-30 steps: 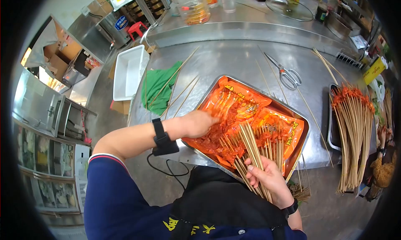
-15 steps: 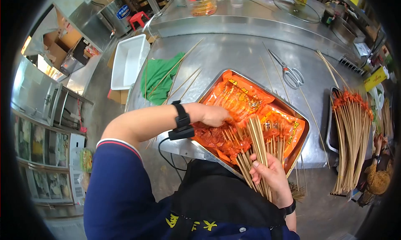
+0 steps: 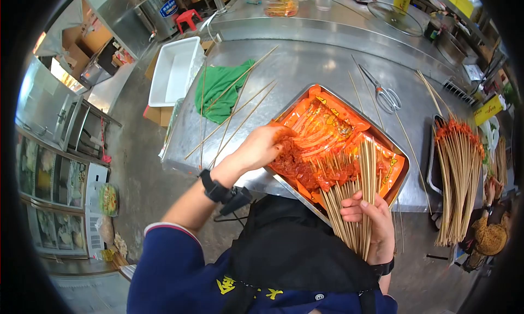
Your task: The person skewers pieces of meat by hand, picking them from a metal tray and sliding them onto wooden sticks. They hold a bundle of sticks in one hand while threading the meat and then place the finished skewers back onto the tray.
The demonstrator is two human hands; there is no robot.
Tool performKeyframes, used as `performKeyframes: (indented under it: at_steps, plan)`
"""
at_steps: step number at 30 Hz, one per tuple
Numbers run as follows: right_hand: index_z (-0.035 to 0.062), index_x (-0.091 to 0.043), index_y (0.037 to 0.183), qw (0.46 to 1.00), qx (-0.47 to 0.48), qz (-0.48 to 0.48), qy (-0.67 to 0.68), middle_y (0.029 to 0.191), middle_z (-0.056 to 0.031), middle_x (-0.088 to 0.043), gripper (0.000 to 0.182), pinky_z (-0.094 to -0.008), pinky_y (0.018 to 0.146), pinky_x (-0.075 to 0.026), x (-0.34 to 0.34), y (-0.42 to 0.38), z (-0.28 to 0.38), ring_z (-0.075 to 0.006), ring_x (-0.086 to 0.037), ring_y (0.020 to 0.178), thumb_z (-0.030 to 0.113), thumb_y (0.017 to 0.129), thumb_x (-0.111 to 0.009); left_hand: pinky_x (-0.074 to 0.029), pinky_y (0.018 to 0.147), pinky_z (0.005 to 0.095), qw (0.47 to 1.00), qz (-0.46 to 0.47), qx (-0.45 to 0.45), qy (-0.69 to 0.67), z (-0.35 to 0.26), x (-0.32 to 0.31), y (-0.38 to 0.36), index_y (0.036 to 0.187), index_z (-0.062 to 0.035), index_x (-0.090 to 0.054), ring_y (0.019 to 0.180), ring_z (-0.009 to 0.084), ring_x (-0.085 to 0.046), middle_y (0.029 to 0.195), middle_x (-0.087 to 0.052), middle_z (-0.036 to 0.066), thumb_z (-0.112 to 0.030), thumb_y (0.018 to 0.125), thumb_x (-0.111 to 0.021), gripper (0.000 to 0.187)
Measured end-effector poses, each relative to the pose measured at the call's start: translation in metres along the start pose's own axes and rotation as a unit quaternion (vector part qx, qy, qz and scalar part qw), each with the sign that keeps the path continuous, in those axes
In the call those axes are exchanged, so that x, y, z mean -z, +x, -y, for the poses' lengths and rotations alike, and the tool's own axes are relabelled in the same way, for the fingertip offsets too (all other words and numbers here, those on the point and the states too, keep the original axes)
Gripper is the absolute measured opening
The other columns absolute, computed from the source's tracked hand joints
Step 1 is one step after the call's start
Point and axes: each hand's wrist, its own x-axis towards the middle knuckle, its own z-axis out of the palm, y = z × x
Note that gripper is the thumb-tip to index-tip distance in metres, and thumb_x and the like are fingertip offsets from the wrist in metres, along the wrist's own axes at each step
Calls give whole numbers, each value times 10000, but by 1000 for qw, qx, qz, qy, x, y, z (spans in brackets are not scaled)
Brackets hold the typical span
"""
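A metal tray point(image 3: 405, 178) lined with orange printed packaging holds a pile of red, sauce-coated meat point(image 3: 289, 160). My left hand point(image 3: 265, 146) is at the tray's left side, its stained fingers curled onto the edge of that pile; the fingertips are partly hidden. A bundle of wooden skewers point(image 3: 368, 172) stands in my right hand point(image 3: 374, 218), fingers and thumb wrapped round it at the tray's front edge. Beside it, more skewers point(image 3: 341, 210) lie with their upper ends in red meat point(image 3: 335, 175), their bare ends hanging over the rim.
Loose skewers point(image 3: 240, 109) lie across a green cloth point(image 3: 218, 90) on the steel table. Scissors point(image 3: 386, 98) rest behind the tray. Many loaded skewers point(image 3: 458, 183) fill a second tray at right. A white bin point(image 3: 173, 71) stands at left; a person point(image 3: 491, 232) is at far right.
My left hand has moved left from the tray's middle to the pile's left edge. My right hand still grips skewers, now more upright. The view has shifted slightly.
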Motion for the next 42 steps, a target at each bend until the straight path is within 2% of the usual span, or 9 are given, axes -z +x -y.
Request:
performKeyframes:
  at_steps: [6, 13, 18, 25, 28, 29, 30, 33, 42]
  plan:
    - [-30, -526, 909, 984, 34, 109, 136, 1076, -265, -510, 227, -461, 880, -428, -10, -1, 1, -372, -496, 1049, 95, 720, -524, -446, 719, 360, 986, -129, 99, 42, -4, -12, -35, 894, 3, -593, 829, 333, -559, 847, -584, 183, 30, 648, -516, 259]
    - [-42, -535, 925, 981, 76, 113, 142, 1104, -194, -494, 254, -490, 922, -382, -7, 3, -1, -352, -457, 1099, 70, 698, -514, -447, 681, 404, 957, -144, 155, 197, 4, -28, -38, 828, 7, -581, 778, 350, -556, 808, -585, 183, -33, 647, -566, 186]
    - [-59, -529, 971, 996, 33, 76, 37, 1051, -137, -501, 271, -391, 882, -431, -6, 11, -2, -266, -517, 1019, 34, 721, -480, -461, 648, 423, 930, -39, 195, 310, 0, -45, -20, 761, 8, -538, 731, 339, -567, 735, -570, 195, -82, 639, -592, 161]
    - [-36, -510, 1045, 997, -44, 51, -49, 952, -57, -567, 281, -255, 741, -470, -9, 24, -5, -151, -595, 824, -12, 767, -532, -460, 642, 432, 934, -44, 202, 292, -4, -43, -19, 777, 14, -533, 715, 367, -557, 748, -564, 219, -120, 651, -615, 201]
    - [-27, -501, 1041, 996, -52, 61, -43, 856, -35, -551, 303, -250, 691, -486, -13, 25, -6, -137, -596, 754, -35, 744, -556, -478, 634, 377, 953, -67, 236, 175, -5, -38, -20, 865, 31, -551, 718, 316, -584, 793, -598, 183, -97, 699, -590, 214]
    - [-27, -501, 1041, 996, -53, 60, -44, 856, -35, -551, 303, -250, 691, -486, -13, 25, -5, -137, -596, 754, -35, 744, -556, -476, 630, 339, 967, -113, 227, -39, -4, -37, -23, 908, 30, -546, 717, 268, -587, 824, -600, 157, -98, 712, -598, 240]
    - [-20, -504, 1038, 994, -66, 73, -55, 829, -27, -539, 308, -251, 676, -491, -13, 26, -4, -130, -591, 733, -37, 737, -566, -474, 626, 300, 932, -154, 207, -253, -3, -36, -25, 952, 29, -542, 715, 219, -589, 856, -601, 131, -99, 726, -606, 267]
    - [-4, -517, 1024, 990, -83, 95, -57, 780, -15, -521, 312, -237, 610, -502, -15, 28, -3, -113, -582, 675, -39, 723, -590, -467, 640, 255, 842, -97, 206, -490, -20, -25, -29, 975, 32, -533, 752, 144, -571, 908, -590, 88, -113, 781, -575, 246]
    - [-6, -555, 990, 986, -119, 89, -75, 770, -24, -551, 264, -210, 539, -497, -19, 29, -1, -98, -581, 629, -9, 734, -621, -467, 621, 246, 786, -82, 186, -584, -18, -37, -31, 1091, 10, -475, 771, 153, -580, 950, -584, 100, -149, 849, -510, 292]
